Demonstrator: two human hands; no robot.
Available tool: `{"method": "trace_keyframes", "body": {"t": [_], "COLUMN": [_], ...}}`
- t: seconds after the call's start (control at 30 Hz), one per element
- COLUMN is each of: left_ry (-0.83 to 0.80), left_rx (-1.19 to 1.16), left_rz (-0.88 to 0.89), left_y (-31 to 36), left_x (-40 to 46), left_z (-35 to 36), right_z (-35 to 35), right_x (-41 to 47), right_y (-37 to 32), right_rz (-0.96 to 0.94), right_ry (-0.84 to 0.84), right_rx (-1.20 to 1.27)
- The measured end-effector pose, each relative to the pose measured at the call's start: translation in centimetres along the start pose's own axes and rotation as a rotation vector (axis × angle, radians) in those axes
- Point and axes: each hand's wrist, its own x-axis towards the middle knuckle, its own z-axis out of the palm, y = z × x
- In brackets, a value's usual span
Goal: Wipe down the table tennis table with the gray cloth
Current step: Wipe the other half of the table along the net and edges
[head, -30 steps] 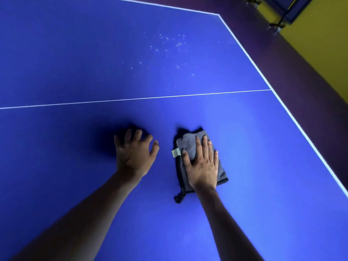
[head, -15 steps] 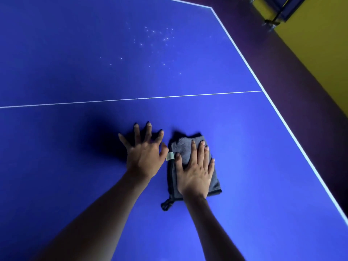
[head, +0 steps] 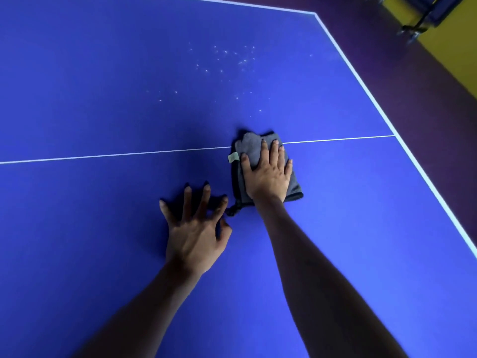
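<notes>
A folded gray cloth (head: 249,148) with a dark hem and a small pale label lies on the blue table tennis table (head: 103,86), straddling its white centre line (head: 116,154). My right hand (head: 267,173) presses flat on the cloth with straight fingers. My left hand (head: 196,228) rests on the bare table to the cloth's near left, fingers spread. Several small white droplets or specks (head: 227,63) dot the surface beyond the cloth.
The table's white right edge line (head: 387,120) runs diagonally from far to near. Beyond it lies a dark purple floor (head: 413,73). A yellow wall and a dark wheeled frame (head: 423,19) stand at the top right corner.
My right hand has pushed the cloth forward, away from me, onto the centre line. My left hand stayed on the table and now sits behind the cloth instead of beside it.
</notes>
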Motion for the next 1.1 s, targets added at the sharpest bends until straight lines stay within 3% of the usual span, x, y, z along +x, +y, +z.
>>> {"method": "trace_keyframes", "body": {"t": [0.13,0.3,0.5,0.67,0.83,1.1], "left_ry": [-0.068,-0.219,-0.168,-0.165,-0.13,0.003], "left_rx": [-0.035,-0.047,-0.011,-0.198,0.008,0.073], "left_rz": [-0.019,-0.037,-0.056,-0.089,-0.048,-0.088], "left_y": [0.0,-0.4,2.5,7.7,9.4,10.3], "left_x": [0.2,0.3,2.0,2.6,1.4,1.7], "left_z": [-0.4,-1.5,-3.6,-2.8,0.9,1.6], "right_z": [-0.4,-1.7,-2.0,-1.7,-1.6,-1.7], "right_x": [-4.2,-15.4,-24.1,-19.7,-10.7,0.9], "right_y": [3.0,9.2,13.5,13.3,12.3,9.4], "right_rz": [-0.023,0.032,0.148,0.143,0.104,-0.007], "right_ry": [0.009,0.094,0.104,0.099,0.059,0.009], "right_rx": [-0.012,-0.022,-0.087,-0.074,-0.041,0.018]}}
